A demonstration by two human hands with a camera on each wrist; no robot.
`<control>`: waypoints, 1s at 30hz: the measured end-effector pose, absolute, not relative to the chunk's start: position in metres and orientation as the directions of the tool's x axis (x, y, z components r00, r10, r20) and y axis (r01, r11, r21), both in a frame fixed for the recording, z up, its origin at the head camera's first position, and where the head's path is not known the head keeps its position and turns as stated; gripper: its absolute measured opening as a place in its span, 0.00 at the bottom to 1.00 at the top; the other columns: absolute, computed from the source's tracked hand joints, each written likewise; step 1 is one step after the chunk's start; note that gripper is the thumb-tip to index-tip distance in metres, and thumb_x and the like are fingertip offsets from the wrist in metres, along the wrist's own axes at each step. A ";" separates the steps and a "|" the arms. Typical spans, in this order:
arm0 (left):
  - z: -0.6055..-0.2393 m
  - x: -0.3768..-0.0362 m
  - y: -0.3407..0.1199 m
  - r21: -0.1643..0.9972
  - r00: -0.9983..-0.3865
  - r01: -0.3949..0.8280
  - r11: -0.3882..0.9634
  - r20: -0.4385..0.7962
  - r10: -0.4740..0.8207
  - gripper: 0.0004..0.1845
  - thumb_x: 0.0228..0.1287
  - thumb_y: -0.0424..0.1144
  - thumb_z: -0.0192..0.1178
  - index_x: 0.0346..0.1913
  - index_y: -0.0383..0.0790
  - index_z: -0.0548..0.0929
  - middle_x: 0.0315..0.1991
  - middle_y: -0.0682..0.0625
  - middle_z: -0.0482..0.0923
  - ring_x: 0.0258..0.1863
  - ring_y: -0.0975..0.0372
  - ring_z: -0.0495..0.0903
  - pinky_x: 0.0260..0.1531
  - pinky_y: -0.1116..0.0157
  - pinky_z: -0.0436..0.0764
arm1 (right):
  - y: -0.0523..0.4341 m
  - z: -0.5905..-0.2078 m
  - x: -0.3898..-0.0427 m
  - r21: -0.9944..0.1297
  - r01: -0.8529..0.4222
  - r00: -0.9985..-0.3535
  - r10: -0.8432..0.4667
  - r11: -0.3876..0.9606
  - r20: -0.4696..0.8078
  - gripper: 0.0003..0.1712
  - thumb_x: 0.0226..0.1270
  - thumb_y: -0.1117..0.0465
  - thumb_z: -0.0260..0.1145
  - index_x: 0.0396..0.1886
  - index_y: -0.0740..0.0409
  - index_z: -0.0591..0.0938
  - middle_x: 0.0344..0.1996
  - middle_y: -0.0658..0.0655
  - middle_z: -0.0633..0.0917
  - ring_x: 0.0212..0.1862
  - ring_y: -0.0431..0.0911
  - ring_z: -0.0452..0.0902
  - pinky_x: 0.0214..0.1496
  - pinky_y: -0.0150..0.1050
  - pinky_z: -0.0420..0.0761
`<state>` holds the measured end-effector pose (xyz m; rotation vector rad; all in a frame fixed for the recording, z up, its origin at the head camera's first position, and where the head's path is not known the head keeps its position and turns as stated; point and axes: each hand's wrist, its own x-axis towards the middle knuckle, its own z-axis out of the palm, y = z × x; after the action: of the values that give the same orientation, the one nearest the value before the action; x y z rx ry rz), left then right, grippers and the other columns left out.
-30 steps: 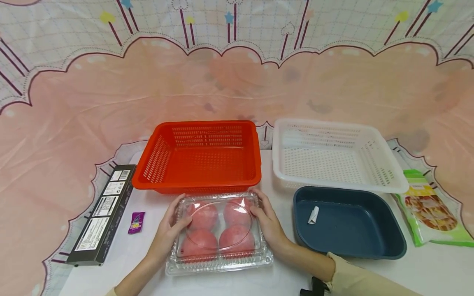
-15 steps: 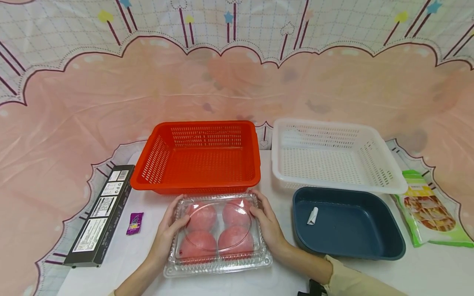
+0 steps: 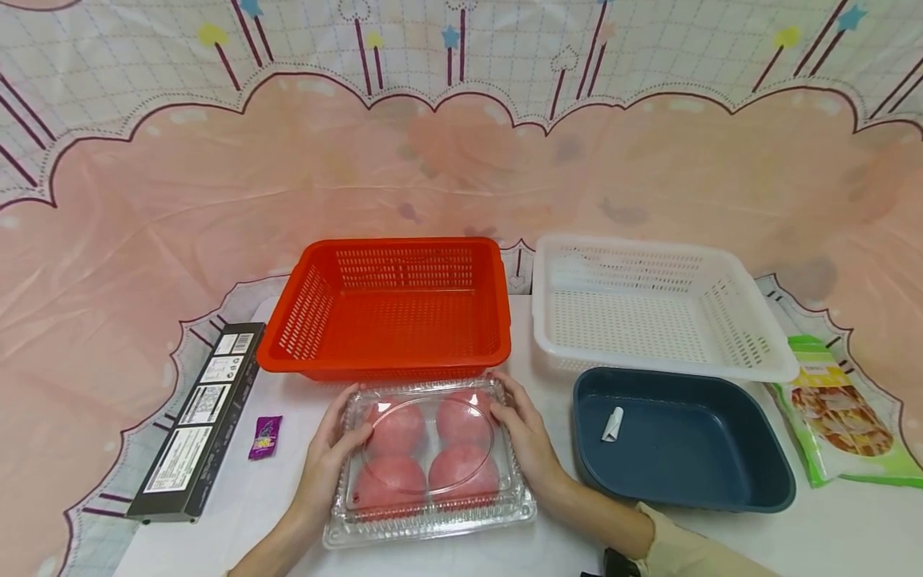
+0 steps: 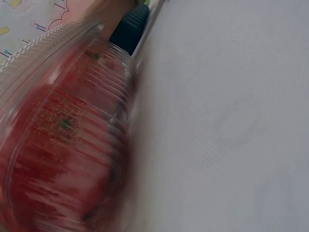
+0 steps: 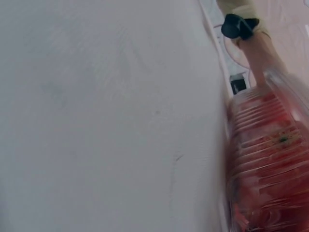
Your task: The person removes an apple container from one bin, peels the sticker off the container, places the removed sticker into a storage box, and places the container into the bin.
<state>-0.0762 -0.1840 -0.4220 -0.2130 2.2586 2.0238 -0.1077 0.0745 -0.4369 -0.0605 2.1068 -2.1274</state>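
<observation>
A clear plastic clamshell box [image 3: 429,461] with several red tomatoes inside lies on the white table [image 3: 238,513], just in front of the orange basket [image 3: 389,308]. My left hand [image 3: 328,457] holds its left side, thumb over the lid. My right hand [image 3: 526,441] holds its right side the same way. The left wrist view shows the box's ribbed wall [image 4: 63,145] blurred and very close. In the right wrist view the box [image 5: 268,164] sits at the right edge, against the white table [image 5: 106,116].
A white basket [image 3: 649,304] stands at the back right. In front of it a dark blue tray [image 3: 678,441] holds a small white scrap [image 3: 611,422]. A green snack bag [image 3: 836,413] lies far right. A long black box [image 3: 198,417] and a purple sachet [image 3: 265,436] lie left.
Both hands stay on the box's sides. The box and hands have barely shifted; only the head view has moved slightly.
</observation>
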 end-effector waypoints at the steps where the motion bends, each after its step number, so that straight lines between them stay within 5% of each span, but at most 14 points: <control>1: -0.422 -0.076 -0.184 0.980 -0.985 -0.172 0.104 -0.169 -0.036 0.33 0.71 0.43 0.51 0.75 0.52 0.54 0.78 0.51 0.48 0.77 0.51 0.44 0.73 0.37 0.41 | 0.075 -0.437 -0.108 -0.998 0.070 -0.990 -0.124 0.004 -0.070 0.28 0.73 0.60 0.51 0.72 0.52 0.64 0.72 0.55 0.67 0.72 0.53 0.61 0.75 0.50 0.61; 15: -0.411 -0.066 -0.182 0.965 -0.973 -0.229 0.129 -0.225 -0.046 0.32 0.70 0.46 0.52 0.74 0.55 0.56 0.77 0.51 0.51 0.77 0.49 0.45 0.72 0.36 0.42 | 0.076 -0.429 -0.094 -0.998 0.058 -0.994 -0.095 0.039 -0.061 0.28 0.72 0.60 0.53 0.70 0.55 0.66 0.69 0.59 0.70 0.72 0.56 0.62 0.74 0.53 0.62; 23: -0.394 -0.059 -0.177 0.975 -0.985 -0.173 0.138 -0.167 -0.053 0.29 0.71 0.43 0.52 0.72 0.58 0.59 0.76 0.52 0.54 0.76 0.52 0.51 0.73 0.38 0.45 | 0.080 -0.421 -0.088 -0.997 0.070 -0.994 -0.077 0.041 -0.073 0.28 0.72 0.62 0.54 0.71 0.53 0.67 0.71 0.55 0.69 0.72 0.53 0.63 0.62 0.20 0.68; 30: -0.384 -0.049 -0.176 0.969 -0.978 -0.207 0.134 -0.200 -0.066 0.29 0.72 0.45 0.52 0.72 0.64 0.57 0.75 0.54 0.54 0.72 0.58 0.57 0.72 0.43 0.57 | 0.083 -0.408 -0.083 -0.997 0.071 -0.991 -0.115 -0.011 -0.069 0.28 0.72 0.61 0.54 0.71 0.49 0.67 0.68 0.57 0.72 0.65 0.51 0.70 0.59 0.24 0.73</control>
<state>-0.0490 -0.1764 -0.3837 -0.2760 2.2820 1.9796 -0.0828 0.0825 -0.4079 -0.0475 2.1118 -2.1450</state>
